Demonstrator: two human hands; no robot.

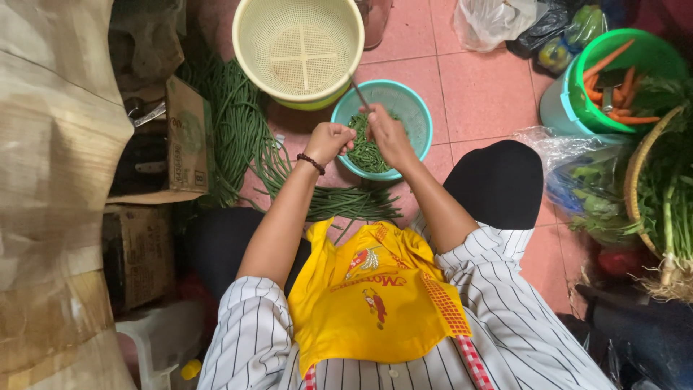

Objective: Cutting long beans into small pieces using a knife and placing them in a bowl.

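While our right hand [388,136] works a thin-bladed knife [359,92] over the teal bowl [417,115], our left hand [328,141] pinches long beans [359,130] close beside it (fingers could get nicked); cut bits might miss onto the floor [484,94].

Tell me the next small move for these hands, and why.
Probably slice another short piece off the long bean. The left hand pinches it over the teal bowl of cut beans, the right hand holds a knife beside it, and uncut beans wait below.
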